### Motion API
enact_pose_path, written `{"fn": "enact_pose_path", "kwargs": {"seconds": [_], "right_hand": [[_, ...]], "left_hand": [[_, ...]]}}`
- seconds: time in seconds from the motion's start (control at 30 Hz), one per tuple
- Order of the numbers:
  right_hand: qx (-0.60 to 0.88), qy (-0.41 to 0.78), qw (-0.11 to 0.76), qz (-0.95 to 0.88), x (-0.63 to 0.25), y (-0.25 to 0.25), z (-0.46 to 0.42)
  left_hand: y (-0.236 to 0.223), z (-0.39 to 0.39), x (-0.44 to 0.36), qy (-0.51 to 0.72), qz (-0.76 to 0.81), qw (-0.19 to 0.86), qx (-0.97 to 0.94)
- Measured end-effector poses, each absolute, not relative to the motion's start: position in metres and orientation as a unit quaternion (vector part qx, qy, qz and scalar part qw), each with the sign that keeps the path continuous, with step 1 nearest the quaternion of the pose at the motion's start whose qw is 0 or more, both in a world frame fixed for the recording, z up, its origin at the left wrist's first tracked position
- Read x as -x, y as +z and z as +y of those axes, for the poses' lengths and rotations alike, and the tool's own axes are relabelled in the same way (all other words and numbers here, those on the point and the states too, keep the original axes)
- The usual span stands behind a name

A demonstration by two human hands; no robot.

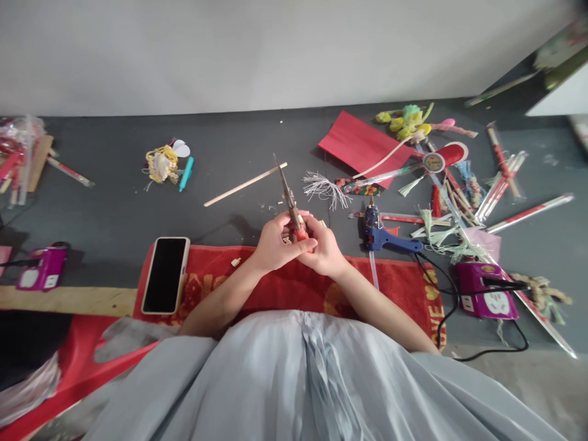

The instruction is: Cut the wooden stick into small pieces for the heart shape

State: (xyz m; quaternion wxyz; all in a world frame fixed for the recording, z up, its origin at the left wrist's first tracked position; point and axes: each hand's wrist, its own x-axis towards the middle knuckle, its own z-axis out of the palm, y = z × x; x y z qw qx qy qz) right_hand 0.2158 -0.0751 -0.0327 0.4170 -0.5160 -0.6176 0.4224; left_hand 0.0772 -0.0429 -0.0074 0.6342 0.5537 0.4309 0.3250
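Observation:
A pair of scissors (289, 199) with red handles points away from me, its blades close together. My right hand (327, 250) is closed around the handle end. Against the other side my left hand (275, 245) is closed too, its thumb lying across the red handle. A small pale bit shows near the scissors' pivot; what it is I cannot make out. Just beyond the hands, a thin wooden stick (245, 184) lies slantwise on the grey table (257, 141), its far end beside the blade tips. Below the wrists is a red towel (257, 300).
To the left lie a phone (165, 275), a teal marker (186, 174) and yellow cord (162, 164). On the right are a blue glue gun (390, 237), red paper (362, 144), white tassel threads (326, 190), a red thread spool (452, 155) and a purple power socket (487, 291) with black cables.

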Motion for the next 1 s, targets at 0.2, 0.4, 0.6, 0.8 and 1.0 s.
{"fn": "enact_pose_path", "kwargs": {"seconds": [0.2, 0.4, 0.6, 0.8, 1.0], "right_hand": [[0.52, 0.422, 0.416, -0.616, -0.215, -0.032, -0.076], [0.519, 0.43, 0.41, -0.614, -0.216, -0.03, -0.074], [0.594, 0.38, 0.36, -0.612, -0.225, -0.021, -0.07], [0.655, 0.305, 0.294, -0.625, -0.236, -0.014, -0.066], [0.611, 0.304, 0.286, -0.673, -0.236, -0.011, -0.068]], "left_hand": [[-0.006, -0.044, -0.078, 0.332, 0.428, 0.638, -0.547], [-0.011, -0.043, -0.08, 0.306, 0.438, 0.631, -0.562], [-0.018, -0.035, -0.066, 0.358, 0.421, 0.384, -0.739], [-0.019, -0.019, -0.041, 0.473, 0.464, 0.027, -0.748], [-0.023, -0.006, -0.034, 0.431, 0.497, 0.022, -0.753]]}}
